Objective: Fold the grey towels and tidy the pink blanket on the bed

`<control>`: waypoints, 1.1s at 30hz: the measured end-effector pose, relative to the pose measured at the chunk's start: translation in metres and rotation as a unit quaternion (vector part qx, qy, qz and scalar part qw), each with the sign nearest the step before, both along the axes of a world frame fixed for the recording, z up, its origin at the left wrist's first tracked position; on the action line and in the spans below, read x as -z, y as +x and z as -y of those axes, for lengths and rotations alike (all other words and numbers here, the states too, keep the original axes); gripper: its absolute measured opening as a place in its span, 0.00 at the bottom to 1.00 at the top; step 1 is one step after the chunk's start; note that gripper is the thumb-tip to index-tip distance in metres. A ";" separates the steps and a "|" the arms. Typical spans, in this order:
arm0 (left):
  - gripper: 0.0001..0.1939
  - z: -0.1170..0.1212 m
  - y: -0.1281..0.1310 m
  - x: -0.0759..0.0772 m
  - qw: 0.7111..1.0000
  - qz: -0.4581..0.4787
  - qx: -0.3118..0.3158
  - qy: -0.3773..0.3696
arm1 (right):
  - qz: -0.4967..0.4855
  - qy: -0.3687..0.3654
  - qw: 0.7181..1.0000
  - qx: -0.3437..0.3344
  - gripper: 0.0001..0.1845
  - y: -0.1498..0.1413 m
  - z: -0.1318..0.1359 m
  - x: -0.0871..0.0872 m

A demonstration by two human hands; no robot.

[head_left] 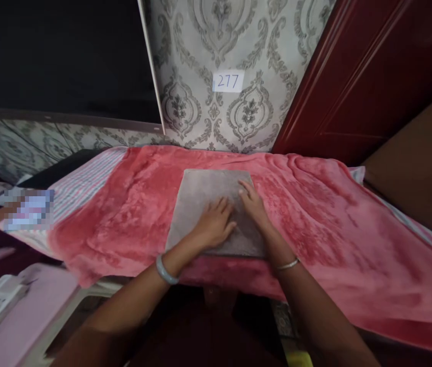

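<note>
Grey damask wallpaper (216,38); black screen (58,56) left, dark-red panelled woodwork (348,92) right

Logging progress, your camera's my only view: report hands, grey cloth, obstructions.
Left hand open on grey cloth. Right hand open over its right side, contact unclear. Cloth flat on pink blanket.

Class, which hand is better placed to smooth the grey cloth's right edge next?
Probably the right hand: it is at that edge, while the left hand is nearer the middle of the cloth.
</note>
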State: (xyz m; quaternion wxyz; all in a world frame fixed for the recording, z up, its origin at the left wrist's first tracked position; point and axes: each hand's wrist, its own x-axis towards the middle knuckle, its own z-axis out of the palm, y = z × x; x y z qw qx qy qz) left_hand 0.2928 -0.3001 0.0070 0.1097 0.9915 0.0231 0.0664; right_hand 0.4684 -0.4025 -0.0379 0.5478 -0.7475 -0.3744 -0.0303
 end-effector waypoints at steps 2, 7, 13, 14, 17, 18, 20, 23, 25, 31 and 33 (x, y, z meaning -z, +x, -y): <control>0.33 0.020 -0.011 0.012 1.000 -0.013 0.012 0.009 | 0.071 -0.088 0.994 0.008 0.28 -0.025 0.015 0.013; 0.34 0.023 -0.019 0.022 0.999 -0.020 -0.009 0.031 | 0.132 -0.215 0.967 0.037 0.28 -0.051 0.027 0.027; 0.35 -0.021 -0.061 0.029 0.994 -0.006 -0.105 0.040 | 0.129 -0.209 0.969 0.035 0.27 -0.046 0.025 0.025; 0.35 -0.030 -0.072 0.032 0.992 0.001 -0.119 0.040 | 0.124 -0.207 0.970 0.033 0.27 -0.046 0.026 0.026; 0.33 -0.050 -0.100 0.043 0.991 0.020 -0.131 0.035 | 0.109 -0.196 0.974 0.030 0.27 -0.046 0.026 0.030; 0.32 -0.053 -0.107 0.046 0.990 0.028 -0.131 0.033 | 0.106 -0.191 0.976 0.029 0.27 -0.046 0.026 0.031; 0.30 -0.057 -0.115 0.051 0.990 0.047 -0.129 0.031 | 0.104 -0.181 0.978 0.027 0.27 -0.046 0.025 0.031; 0.29 -0.058 -0.117 0.056 0.988 0.078 -0.133 0.026 | 0.103 -0.174 0.979 0.028 0.25 -0.045 0.023 0.027; 0.28 -0.059 -0.115 0.059 0.986 0.095 -0.138 0.023 | 0.096 -0.168 0.981 0.025 0.24 -0.044 0.024 0.024; 0.27 -0.052 -0.118 0.056 0.979 0.138 -0.151 0.027 | 0.042 -0.089 0.990 0.097 0.26 -0.048 0.068 0.026; 0.26 -0.040 -0.117 0.051 0.979 0.155 -0.123 0.046 | 0.014 -0.050 0.990 0.131 0.28 -0.057 0.090 0.031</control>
